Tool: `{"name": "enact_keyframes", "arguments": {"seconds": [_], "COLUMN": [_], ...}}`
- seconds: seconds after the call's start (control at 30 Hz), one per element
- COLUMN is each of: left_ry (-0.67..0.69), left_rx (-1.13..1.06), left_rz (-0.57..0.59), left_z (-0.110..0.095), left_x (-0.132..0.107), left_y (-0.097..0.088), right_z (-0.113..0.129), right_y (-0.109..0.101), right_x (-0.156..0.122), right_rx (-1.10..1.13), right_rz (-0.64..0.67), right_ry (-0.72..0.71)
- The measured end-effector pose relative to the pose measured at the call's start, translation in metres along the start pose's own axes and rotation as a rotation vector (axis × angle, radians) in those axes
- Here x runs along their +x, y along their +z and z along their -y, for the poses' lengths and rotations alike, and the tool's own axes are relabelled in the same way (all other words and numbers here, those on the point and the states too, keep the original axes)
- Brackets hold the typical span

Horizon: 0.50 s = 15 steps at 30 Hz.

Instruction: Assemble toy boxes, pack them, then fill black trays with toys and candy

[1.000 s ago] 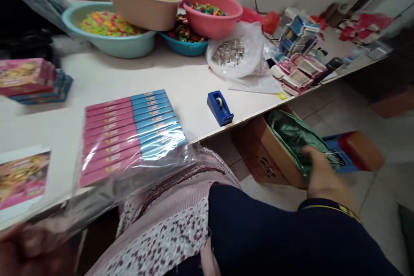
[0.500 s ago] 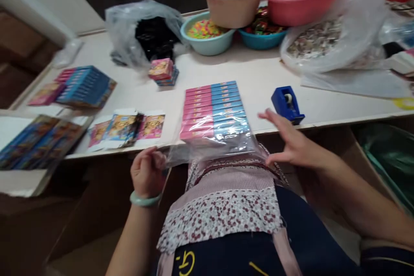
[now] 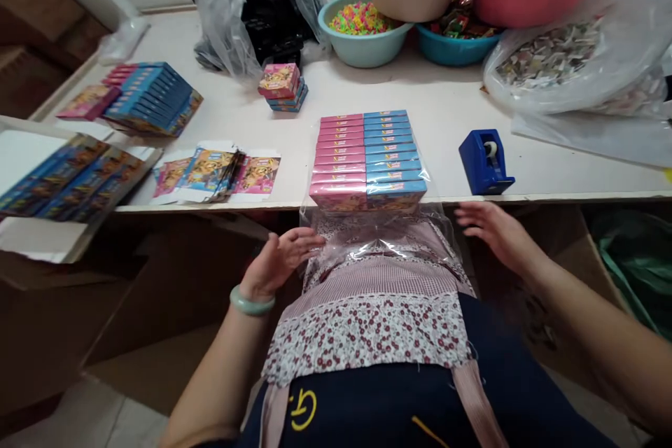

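Two side-by-side rows of small boxes, pink boxes [image 3: 339, 150] on the left and blue boxes [image 3: 391, 154] on the right, lie at the table's front edge inside a clear plastic bag [image 3: 378, 245]. The loose mouth of the bag hangs over the edge against my apron. My left hand [image 3: 281, 259], with a pale green bangle on the wrist, is open beside the bag's left side, fingers stretched toward it. On the other side my right hand [image 3: 496, 234] is open too, apart from the bag. A blue tape dispenser [image 3: 483, 164] stands just beyond it.
A small stack of boxes [image 3: 283, 87] stands behind. Flat packets [image 3: 210, 171] and more boxes [image 3: 152, 98] lie left, beside an open carton [image 3: 47, 238]. Basins [image 3: 362, 49] of colourful pieces and a plastic bag of paper bits [image 3: 551, 63] line the back.
My left hand has let go of the bag's edge and opened. My right hand has moved away from the bag to the right. The bag's mouth now droops lower over the edge.
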<state>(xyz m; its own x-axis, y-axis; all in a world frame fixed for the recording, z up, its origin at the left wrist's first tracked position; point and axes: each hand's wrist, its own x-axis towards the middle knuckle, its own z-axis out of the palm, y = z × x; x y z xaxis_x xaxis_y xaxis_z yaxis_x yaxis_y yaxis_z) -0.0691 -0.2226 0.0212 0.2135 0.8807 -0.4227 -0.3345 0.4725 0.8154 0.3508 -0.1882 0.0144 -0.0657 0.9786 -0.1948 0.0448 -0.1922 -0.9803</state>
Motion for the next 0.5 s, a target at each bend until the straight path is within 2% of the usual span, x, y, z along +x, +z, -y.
{"name": "enact_keyframes", "arguments": {"seconds": [0.03, 0.1, 0.17, 0.27, 0.37, 0.43, 0.5], "left_ry": [-0.022, -0.036, -0.019, 0.099, 0.247, 0.275, 0.245], "left_rx": [0.032, 0.143, 0.276, 0.469, 0.607, 0.596, 0.548], "left_rz": [0.038, 0.037, -0.039, -0.133, -0.149, -0.118, -0.077], "left_z": [-0.003, -0.005, -0.001, 0.01, 0.019, 0.022, 0.024], "left_x": [0.006, 0.012, 0.015, 0.027, 0.048, 0.062, 0.072], "left_y": [0.005, 0.01, 0.008, -0.004, -0.017, -0.023, -0.027], "right_z": [-0.002, -0.009, -0.018, -0.034, -0.049, -0.057, -0.063], "right_y": [0.008, 0.024, 0.034, 0.039, 0.039, 0.041, 0.043], "right_x": [0.011, 0.027, 0.034, 0.038, 0.05, 0.058, 0.063], "right_rx": [-0.019, -0.093, -0.198, -0.376, -0.429, -0.382, -0.301], "right_rz": [0.063, 0.22, 0.313, 0.271, 0.246, 0.278, 0.308], "right_ry": [0.117, 0.249, 0.273, 0.121, -0.06, -0.066, -0.049]}}
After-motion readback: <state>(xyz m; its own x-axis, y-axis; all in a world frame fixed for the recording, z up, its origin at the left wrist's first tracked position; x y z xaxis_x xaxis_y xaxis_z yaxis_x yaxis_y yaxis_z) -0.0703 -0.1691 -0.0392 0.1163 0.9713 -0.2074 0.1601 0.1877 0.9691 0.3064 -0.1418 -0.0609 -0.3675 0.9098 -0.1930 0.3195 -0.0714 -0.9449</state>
